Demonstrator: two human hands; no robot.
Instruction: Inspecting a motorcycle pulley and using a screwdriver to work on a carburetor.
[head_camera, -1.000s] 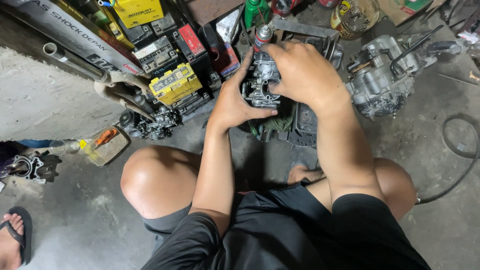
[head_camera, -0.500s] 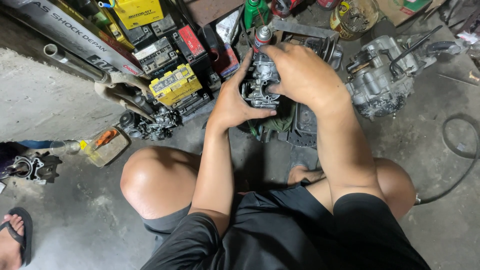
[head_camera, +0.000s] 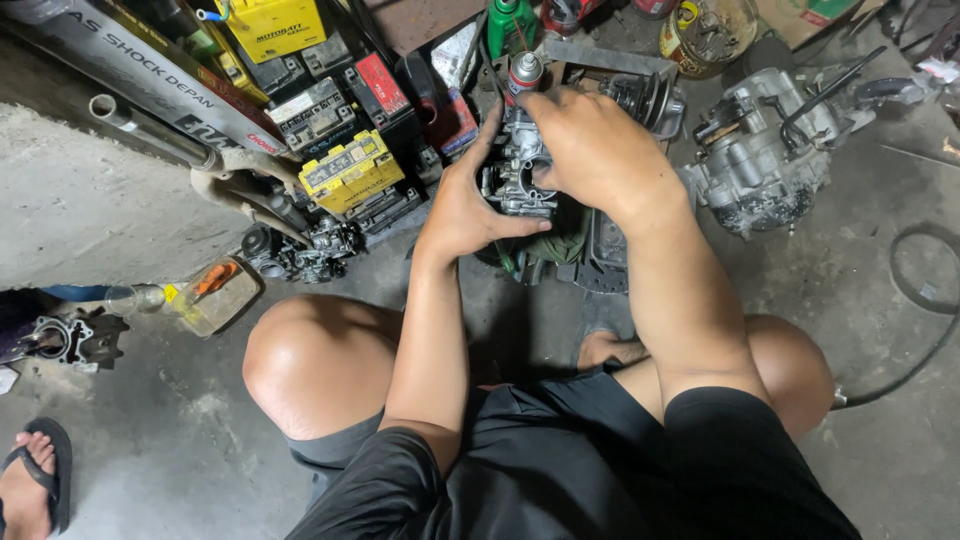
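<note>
Concrete floor (head_camera: 150, 230), stained. Left hand (head_camera: 462, 205) is cupping the carburetor (head_camera: 512, 180), fingers wrapped underneath; right hand (head_camera: 598, 150) is clamping over its top. Behind the carburetor, a spray can (head_camera: 524, 72) is standing; batteries (head_camera: 345, 170) left, engine (head_camera: 765, 160) right.

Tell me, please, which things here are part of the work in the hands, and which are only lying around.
In the work:
- left hand
- right hand
- small metal engine part, held by both hands

Only lying around:
- yellow battery
- engine block on the floor
- green bottle
- spray can, just behind the hands
- tray with an orange tool
- black cable
</note>
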